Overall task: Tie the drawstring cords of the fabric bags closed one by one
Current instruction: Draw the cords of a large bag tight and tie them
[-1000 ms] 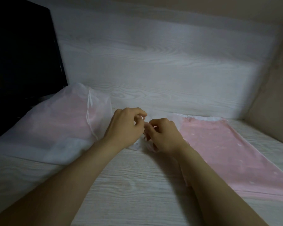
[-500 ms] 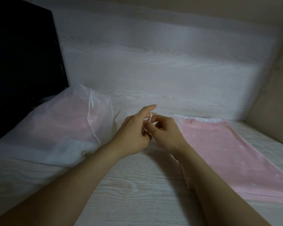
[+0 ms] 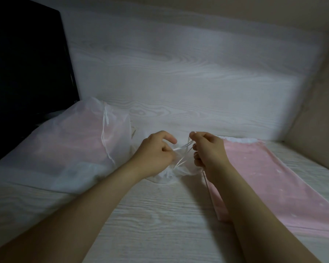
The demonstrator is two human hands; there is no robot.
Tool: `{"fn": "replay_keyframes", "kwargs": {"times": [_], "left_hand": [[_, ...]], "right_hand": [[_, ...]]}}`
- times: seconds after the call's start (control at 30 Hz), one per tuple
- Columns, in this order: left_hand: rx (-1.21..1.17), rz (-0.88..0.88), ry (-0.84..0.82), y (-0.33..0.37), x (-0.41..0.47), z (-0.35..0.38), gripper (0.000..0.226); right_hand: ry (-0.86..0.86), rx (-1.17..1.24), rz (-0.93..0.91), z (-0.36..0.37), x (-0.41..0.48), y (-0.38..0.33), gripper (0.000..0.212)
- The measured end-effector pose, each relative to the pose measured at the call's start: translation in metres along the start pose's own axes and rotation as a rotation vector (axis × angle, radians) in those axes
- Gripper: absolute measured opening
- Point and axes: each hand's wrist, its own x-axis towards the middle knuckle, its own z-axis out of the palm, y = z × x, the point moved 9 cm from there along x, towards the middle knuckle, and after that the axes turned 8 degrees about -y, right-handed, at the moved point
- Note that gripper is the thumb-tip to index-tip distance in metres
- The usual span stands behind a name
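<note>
A sheer white fabric bag [image 3: 167,174] with a gathered mouth lies on the table between my hands. Its thin white drawstring cords [image 3: 182,150] cross in the gap between them. My left hand [image 3: 156,154] pinches one cord end and my right hand [image 3: 207,150] pinches the other, and the cords run taut from hand to hand. A larger sheer white bag [image 3: 65,149] with pink content lies at the left, its own cord [image 3: 105,133] hanging loose down its side.
A flat pink fabric [image 3: 273,179] lies on the right under my right forearm. A black monitor [image 3: 27,73] stands at the back left. The white wood-grain table [image 3: 160,224] ends at a back panel [image 3: 179,73] and a beige side wall [image 3: 321,111].
My hands were close together working the cords. They have moved apart sideways, and the crossed cords now stretch between them.
</note>
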Motion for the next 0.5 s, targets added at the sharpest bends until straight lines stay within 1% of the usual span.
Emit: {"fn": "replay_keyframes", "kwargs": {"times": [0.07,0.17,0.2,0.23,0.27,0.3,0.37,0.43,0.5], "left_hand": [[-0.155,-0.057,-0.018,-0.002,-0.001,-0.002,0.029],[-0.381,-0.106,-0.052,0.0,-0.002,0.0,0.019],[-0.394,-0.112,-0.066,0.0,-0.002,0.001,0.015],[-0.376,-0.116,-0.08,0.0,-0.002,0.002,0.013],[-0.342,-0.115,-0.099,0.0,-0.002,0.003,0.014],[-0.307,-0.112,-0.122,0.0,-0.003,0.005,0.017],[-0.261,-0.1,-0.169,0.002,-0.003,0.008,0.021],[-0.243,-0.078,-0.209,0.006,-0.004,0.011,0.019],[-0.212,-0.058,-0.257,0.009,-0.006,0.016,0.015]], "right_hand": [[0.08,-0.185,-0.042,-0.007,-0.003,-0.008,0.031],[0.259,-0.698,-0.16,-0.015,-0.015,-0.03,0.04],[0.3,-0.833,-0.201,-0.013,-0.019,-0.036,0.04],[0.315,-0.876,-0.257,-0.01,-0.023,-0.043,0.038],[0.301,-0.853,-0.306,-0.008,-0.025,-0.047,0.034],[0.26,-0.739,-0.356,-0.006,-0.025,-0.051,0.029],[0.137,-0.415,-0.357,-0.005,-0.02,-0.05,0.023],[0.014,-0.127,-0.286,-0.001,-0.016,-0.045,0.03],[-0.083,0.01,-0.283,0.005,-0.015,-0.047,0.034]]}}
